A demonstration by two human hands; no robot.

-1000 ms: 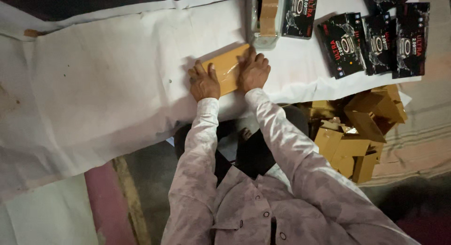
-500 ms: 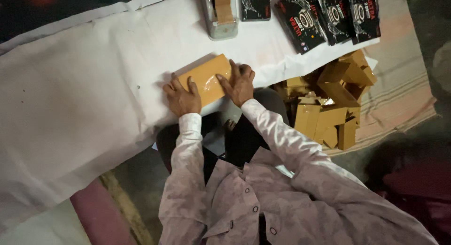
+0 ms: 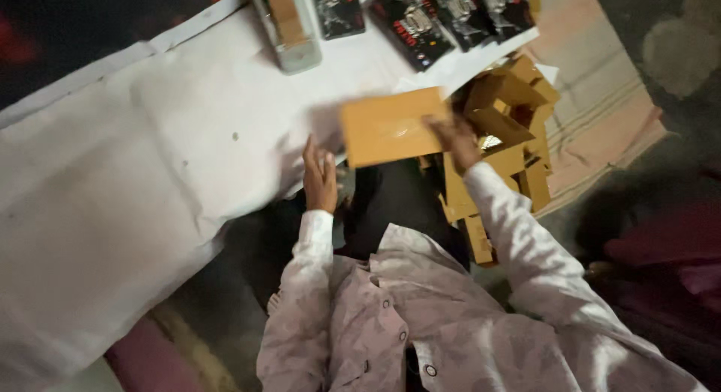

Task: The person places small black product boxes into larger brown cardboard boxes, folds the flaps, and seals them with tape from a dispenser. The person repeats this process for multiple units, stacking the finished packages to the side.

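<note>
Head view, your right hand [image 3: 453, 139] gripping brown cardboard box [image 3: 390, 127], left hand [image 3: 320, 178] open, flat on white sheet [image 3: 150, 159], loose boxes [image 3: 511, 114] beside.

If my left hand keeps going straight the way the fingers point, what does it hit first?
Probably nothing soon. The left hand points up across the white paper sheet, past the near corner of the tan box held by the right hand. Farther on lies the tape dispenser, though depth is unclear.

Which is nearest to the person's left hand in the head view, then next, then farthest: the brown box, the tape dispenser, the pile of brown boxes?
From the left hand:
1. Brown box, just right of it, in the right hand.
2. Tape dispenser, up on the white table.
3. Pile of brown boxes, far right.
</note>
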